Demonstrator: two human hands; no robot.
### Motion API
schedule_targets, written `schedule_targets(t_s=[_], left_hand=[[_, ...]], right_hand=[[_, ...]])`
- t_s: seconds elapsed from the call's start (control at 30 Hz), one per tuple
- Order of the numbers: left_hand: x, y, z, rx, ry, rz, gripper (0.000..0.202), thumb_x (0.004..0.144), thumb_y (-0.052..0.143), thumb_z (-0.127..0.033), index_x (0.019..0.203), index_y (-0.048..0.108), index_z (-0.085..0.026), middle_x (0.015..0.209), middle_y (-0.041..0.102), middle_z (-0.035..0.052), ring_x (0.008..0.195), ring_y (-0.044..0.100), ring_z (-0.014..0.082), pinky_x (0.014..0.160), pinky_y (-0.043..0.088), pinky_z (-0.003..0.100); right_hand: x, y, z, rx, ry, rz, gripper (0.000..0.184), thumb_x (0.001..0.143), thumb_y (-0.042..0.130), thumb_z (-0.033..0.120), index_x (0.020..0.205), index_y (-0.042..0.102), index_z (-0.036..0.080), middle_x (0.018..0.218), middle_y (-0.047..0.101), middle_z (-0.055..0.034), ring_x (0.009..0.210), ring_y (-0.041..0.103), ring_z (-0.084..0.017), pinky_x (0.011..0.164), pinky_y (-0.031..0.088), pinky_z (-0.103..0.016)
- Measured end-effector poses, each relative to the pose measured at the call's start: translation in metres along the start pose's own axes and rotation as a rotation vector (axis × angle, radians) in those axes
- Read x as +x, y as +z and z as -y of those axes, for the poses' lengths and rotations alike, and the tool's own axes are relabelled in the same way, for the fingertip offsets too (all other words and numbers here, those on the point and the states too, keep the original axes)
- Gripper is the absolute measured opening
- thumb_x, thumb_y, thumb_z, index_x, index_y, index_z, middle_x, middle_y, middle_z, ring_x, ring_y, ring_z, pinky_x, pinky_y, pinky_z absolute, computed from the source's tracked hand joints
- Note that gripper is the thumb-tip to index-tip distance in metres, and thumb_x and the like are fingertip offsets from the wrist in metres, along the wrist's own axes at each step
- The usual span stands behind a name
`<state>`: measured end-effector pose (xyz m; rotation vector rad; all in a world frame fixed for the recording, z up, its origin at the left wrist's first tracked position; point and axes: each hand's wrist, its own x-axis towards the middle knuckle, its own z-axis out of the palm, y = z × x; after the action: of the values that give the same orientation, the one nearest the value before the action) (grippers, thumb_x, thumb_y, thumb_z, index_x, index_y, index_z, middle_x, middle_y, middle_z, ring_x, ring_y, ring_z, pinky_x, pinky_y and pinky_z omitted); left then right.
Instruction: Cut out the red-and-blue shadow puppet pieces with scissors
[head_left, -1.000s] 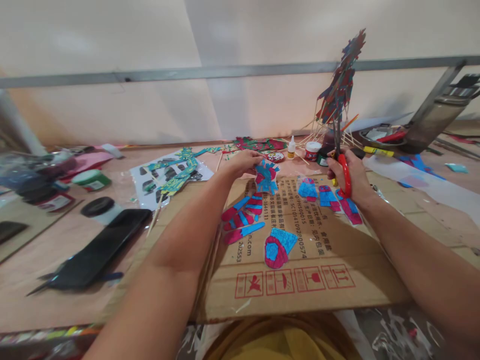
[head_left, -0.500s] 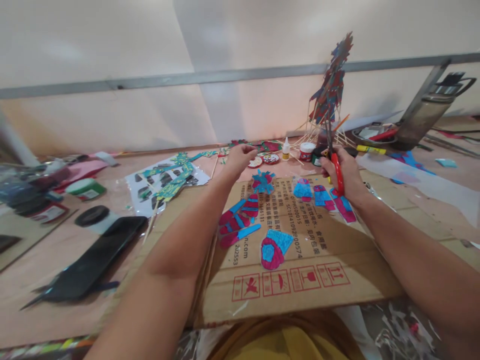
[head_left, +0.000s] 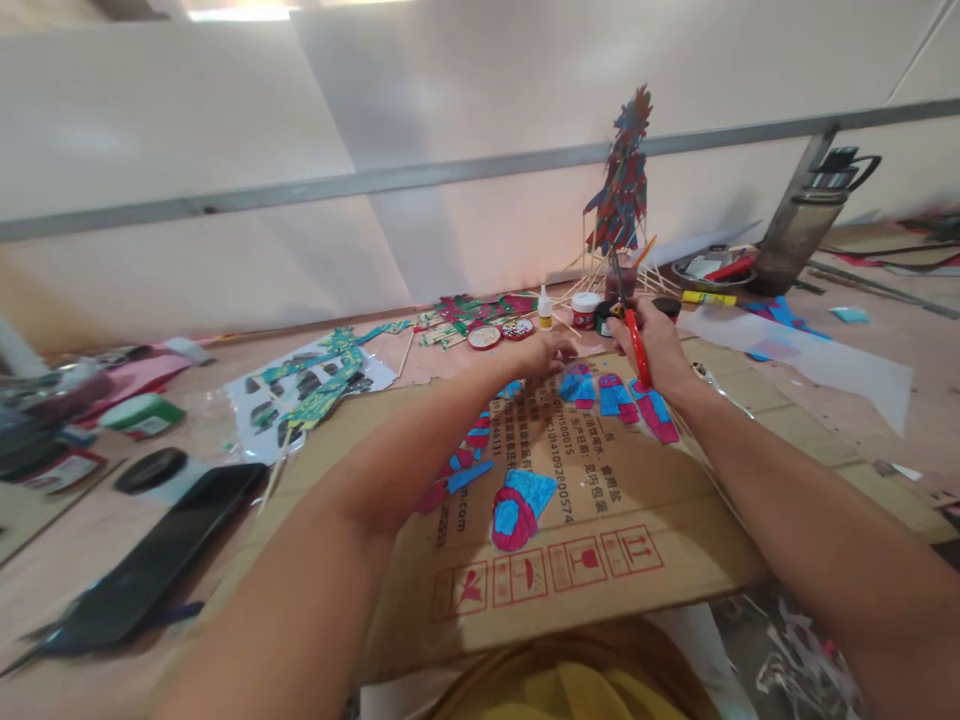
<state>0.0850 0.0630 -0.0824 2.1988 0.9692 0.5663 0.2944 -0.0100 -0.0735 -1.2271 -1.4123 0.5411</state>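
My right hand is closed round red-handled scissors that point up, above the far right of a flattened cardboard sheet. My left hand reaches over the sheet's far edge with fingers curled down toward a blue and pink painted cutout; nothing shows in its grip. More blue and pink cutouts lie on the cardboard: a row under my right hand, striped pieces beside my left forearm and a rounded one nearer me.
Behind the cardboard stand a small glue bottle, little paint pots, round tins and a tall coloured puppet on sticks. A printed sheet with green cutouts and a black phone lie left. A metal flask stands right.
My left hand put the blue cutout down on the cardboard, then moved right toward my right hand. The view has swung left, so everything sits further right and lower.
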Motion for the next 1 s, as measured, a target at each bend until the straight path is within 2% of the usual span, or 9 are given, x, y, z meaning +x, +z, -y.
schedule_targets(t_s=[0.07,0.2,0.33,0.4,0.5,0.63,0.73,0.9,1.0], left_hand=[[0.003,0.002,0.003,0.012,-0.022,-0.015,0.032,0.059,0.075,0.005,0.072,0.079,-0.024,0.078,0.075,0.0019,0.076,0.068,0.0190,0.086,0.051,0.028],[0.009,0.001,0.008,0.008,-0.043,-0.070,0.029,0.056,0.075,0.005,0.066,0.076,-0.023,0.068,0.071,0.0007,0.068,0.063,0.0179,0.079,0.050,0.028],[0.007,-0.008,0.007,-0.006,-0.064,-0.119,0.021,0.059,0.079,-0.002,0.058,0.073,-0.022,0.060,0.067,0.0010,0.061,0.061,0.0171,0.071,0.049,0.028],[-0.003,-0.017,0.005,-0.045,-0.075,-0.142,0.014,0.063,0.081,-0.010,0.060,0.074,-0.022,0.061,0.069,0.0022,0.061,0.061,0.0164,0.065,0.047,0.026],[-0.027,-0.031,-0.003,-0.234,-0.107,-0.179,0.007,0.067,0.082,-0.023,0.066,0.076,-0.021,0.063,0.070,0.0033,0.060,0.059,0.0147,0.056,0.045,0.022],[-0.067,-0.034,-0.030,-0.448,-0.128,-0.108,0.015,0.073,0.082,-0.032,0.067,0.075,-0.020,0.059,0.064,0.0024,0.053,0.053,0.0112,0.052,0.043,0.022],[-0.092,-0.013,-0.065,-0.418,-0.103,0.040,0.010,0.077,0.080,-0.029,0.072,0.077,-0.021,0.064,0.068,0.0032,0.058,0.059,0.0134,0.056,0.047,0.024],[-0.121,0.063,-0.127,-0.213,0.084,0.435,0.004,0.081,0.077,-0.023,0.078,0.075,-0.021,0.078,0.075,0.0001,0.072,0.067,0.0140,0.070,0.051,0.025],[-0.133,0.101,-0.159,-0.332,0.253,0.632,0.007,0.084,0.077,-0.025,0.083,0.072,-0.021,0.083,0.073,-0.0006,0.077,0.068,0.0134,0.074,0.052,0.023]], right_hand=[[-0.001,0.000,0.001,-0.068,-0.006,0.002,0.025,0.080,0.070,0.040,0.096,0.062,0.024,0.080,0.068,-0.0018,0.071,0.064,-0.019,0.066,0.054,-0.033],[-0.001,0.001,0.000,-0.125,-0.022,-0.013,0.024,0.081,0.068,0.039,0.097,0.062,0.024,0.080,0.068,-0.0025,0.070,0.063,-0.020,0.068,0.052,-0.034],[0.003,-0.002,-0.002,-0.092,-0.047,-0.028,0.026,0.081,0.068,0.042,0.098,0.062,0.024,0.086,0.069,-0.0039,0.076,0.066,-0.021,0.068,0.054,-0.033],[0.007,-0.007,0.000,-0.067,-0.028,-0.064,0.027,0.081,0.069,0.043,0.099,0.063,0.024,0.085,0.069,-0.0035,0.074,0.066,-0.020,0.064,0.054,-0.032],[0.012,-0.017,0.009,0.002,0.001,-0.123,0.029,0.082,0.072,0.045,0.100,0.063,0.025,0.083,0.068,-0.0023,0.064,0.062,-0.017,0.055,0.053,-0.030],[0.016,-0.026,0.020,0.123,0.004,-0.167,0.025,0.081,0.075,0.042,0.094,0.061,0.025,0.077,0.066,-0.0007,0.055,0.057,-0.014,0.048,0.050,-0.028],[0.017,-0.028,0.018,0.162,0.010,-0.183,0.026,0.079,0.076,0.042,0.090,0.059,0.026,0.074,0.063,0.0010,0.053,0.055,-0.013,0.047,0.049,-0.028],[0.019,-0.044,0.014,0.106,-0.016,-0.079,0.026,0.076,0.079,0.040,0.089,0.062,0.024,0.067,0.060,0.0032,0.050,0.055,-0.012,0.047,0.048,-0.028],[0.018,-0.057,0.025,0.004,-0.036,-0.063,0.022,0.076,0.077,0.034,0.089,0.064,0.023,0.062,0.060,0.0024,0.049,0.056,-0.014,0.046,0.046,-0.028]])
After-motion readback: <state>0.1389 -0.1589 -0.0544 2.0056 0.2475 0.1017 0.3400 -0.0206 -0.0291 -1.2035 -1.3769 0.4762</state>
